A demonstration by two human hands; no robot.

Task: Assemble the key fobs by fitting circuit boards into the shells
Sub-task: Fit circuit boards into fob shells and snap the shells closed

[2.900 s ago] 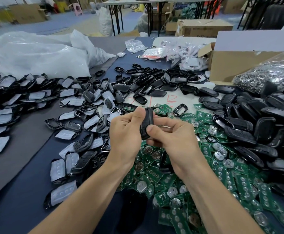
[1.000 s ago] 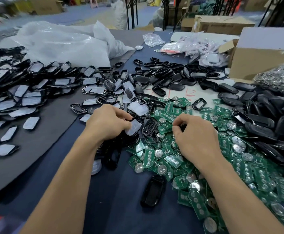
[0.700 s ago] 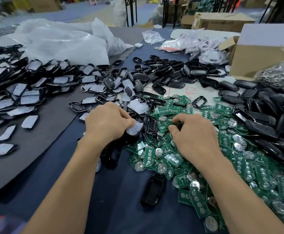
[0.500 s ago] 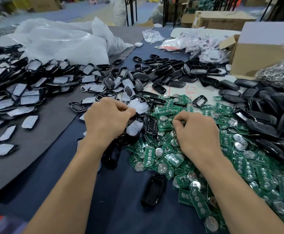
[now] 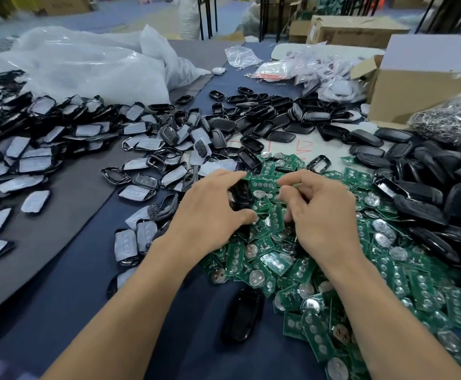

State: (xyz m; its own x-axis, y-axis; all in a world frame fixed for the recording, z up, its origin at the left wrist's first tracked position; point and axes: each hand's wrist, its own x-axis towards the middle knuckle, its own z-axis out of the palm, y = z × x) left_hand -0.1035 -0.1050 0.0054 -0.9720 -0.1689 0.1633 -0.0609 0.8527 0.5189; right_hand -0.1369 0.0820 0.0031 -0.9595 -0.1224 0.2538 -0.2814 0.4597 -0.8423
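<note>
My left hand (image 5: 210,215) grips a black key fob shell (image 5: 239,193) between fingers and thumb, just above the left edge of the heap of green circuit boards (image 5: 333,283). Close beside it, my right hand (image 5: 319,215) has its fingers curled down and pinches a green circuit board (image 5: 275,218); the hand hides most of that board. The two hands are about a palm's width apart over the heap.
Black shell halves (image 5: 429,198) pile up on the right. Film-covered shells (image 5: 32,163) spread on the left. One black fob (image 5: 241,316) lies on the blue mat (image 5: 92,292) between my forearms. A plastic bag (image 5: 87,67), a cardboard box (image 5: 429,78) and a bag of metal rings (image 5: 448,116) stand behind.
Both hands have risen from the heaps and drawn together. My left hand has lifted a black shell from the pile; my right has come up off the circuit boards with one.
</note>
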